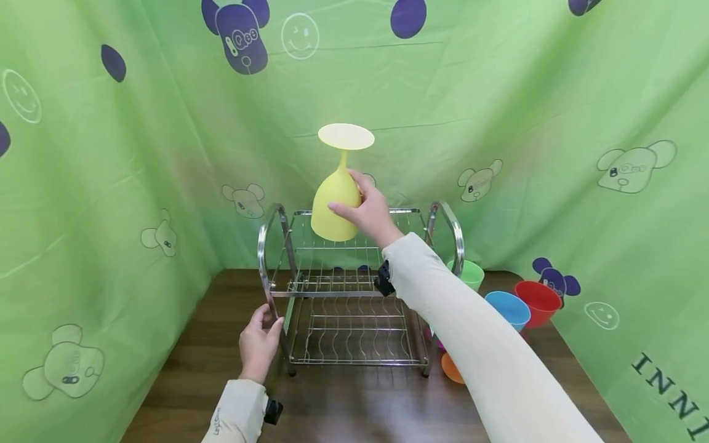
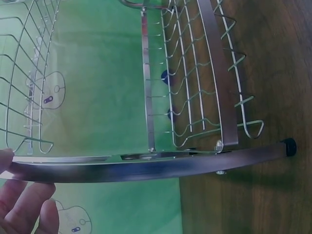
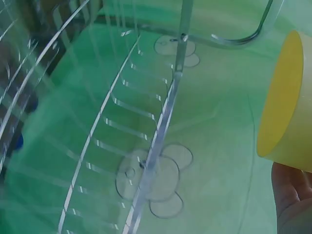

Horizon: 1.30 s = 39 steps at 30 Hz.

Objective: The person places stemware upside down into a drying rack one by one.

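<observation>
My right hand grips the bowl of a yellow goblet, held upside down with its round foot uppermost. The goblet is above the upper tier of a chrome two-tier dish rack, apart from the wires. In the right wrist view, the goblet's rim shows at the right edge, with fingers below it. Low on the rack's left side, my left hand holds the upright post; the left wrist view shows its fingers around the metal tube.
Right of the rack stand a green cup, a blue cup and a red cup. An orange piece is partly hidden by my right sleeve. Green printed curtains enclose the brown wooden table.
</observation>
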### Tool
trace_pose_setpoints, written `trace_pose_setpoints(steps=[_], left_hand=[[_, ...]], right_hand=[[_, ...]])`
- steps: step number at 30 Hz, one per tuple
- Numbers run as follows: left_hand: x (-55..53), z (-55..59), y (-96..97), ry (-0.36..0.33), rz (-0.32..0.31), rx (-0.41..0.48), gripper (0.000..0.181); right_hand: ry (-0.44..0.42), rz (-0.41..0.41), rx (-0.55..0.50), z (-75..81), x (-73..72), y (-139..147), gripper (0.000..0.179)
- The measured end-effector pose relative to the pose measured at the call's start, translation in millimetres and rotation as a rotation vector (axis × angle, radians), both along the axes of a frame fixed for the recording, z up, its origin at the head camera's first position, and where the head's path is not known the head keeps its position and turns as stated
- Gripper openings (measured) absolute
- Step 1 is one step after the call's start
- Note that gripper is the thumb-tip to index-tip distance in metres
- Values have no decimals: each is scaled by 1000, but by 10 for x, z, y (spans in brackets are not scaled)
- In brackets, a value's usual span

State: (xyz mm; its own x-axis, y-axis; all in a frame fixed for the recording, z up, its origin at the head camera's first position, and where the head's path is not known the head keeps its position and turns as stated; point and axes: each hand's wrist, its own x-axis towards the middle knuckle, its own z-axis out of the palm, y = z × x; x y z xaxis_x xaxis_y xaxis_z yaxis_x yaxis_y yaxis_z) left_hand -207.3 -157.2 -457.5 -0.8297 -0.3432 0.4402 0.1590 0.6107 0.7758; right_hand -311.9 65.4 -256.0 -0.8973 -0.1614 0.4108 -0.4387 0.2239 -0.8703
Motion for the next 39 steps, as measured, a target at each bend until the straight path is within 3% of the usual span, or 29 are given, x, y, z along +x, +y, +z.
trace_pose_setpoints(steps=[7, 13, 19, 26, 33, 39], left_hand=[[-39, 12, -14, -35, -19, -17, 32], [-18, 11, -54, -35, 7, -23, 32], [-26, 26, -59, -44, -15, -43, 31], [-36, 26, -50, -43, -28, -67, 31], [-43, 14, -52, -38, -29, -71, 29], [-43, 22, -59, -34, -41, -82, 30]], right_hand=[[-27, 14, 72, -70, -160, -156, 75], [-23, 52, 244, -73, -220, -263, 77], [-58, 56, 378, -100, -258, -274, 79], [-74, 162, 545, -189, -317, -319, 80], [-135, 257, 605, -270, -367, -353, 81], [-163, 293, 635, -344, -442, -390, 81]])
